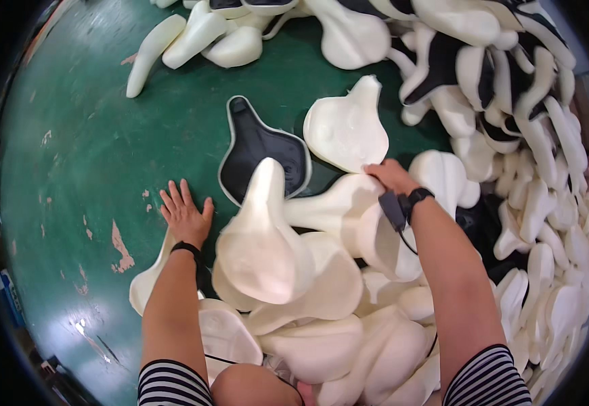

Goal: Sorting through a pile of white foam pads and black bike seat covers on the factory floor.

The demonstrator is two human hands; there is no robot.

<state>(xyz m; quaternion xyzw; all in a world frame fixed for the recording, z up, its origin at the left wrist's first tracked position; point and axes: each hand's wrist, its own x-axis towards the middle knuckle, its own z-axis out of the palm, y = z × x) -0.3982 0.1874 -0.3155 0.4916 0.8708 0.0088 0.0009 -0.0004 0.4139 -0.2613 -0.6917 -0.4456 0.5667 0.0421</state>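
My left hand (187,215) is spread flat on the green table, holding nothing. Its fingers point away from me, and a pale foam piece (149,281) lies beside that wrist. My right hand (390,177) is closed at the near edge of a white foam bicycle saddle pad (346,132), pinching its rim; the thumb is partly hidden. Left of that pad, a saddle shell (260,152) with a black inner face and pale rim lies face up. Closer to me, a large cream saddle pad (264,243) rests on a heap of similar pads (321,345).
A tall pile of white saddle pads, some black underneath (443,61), runs along the far right and right side. Several more pads (196,34) lie at the far edge. The green table (78,169) has chipped paint patches at left. A small black device hangs at my right wrist.
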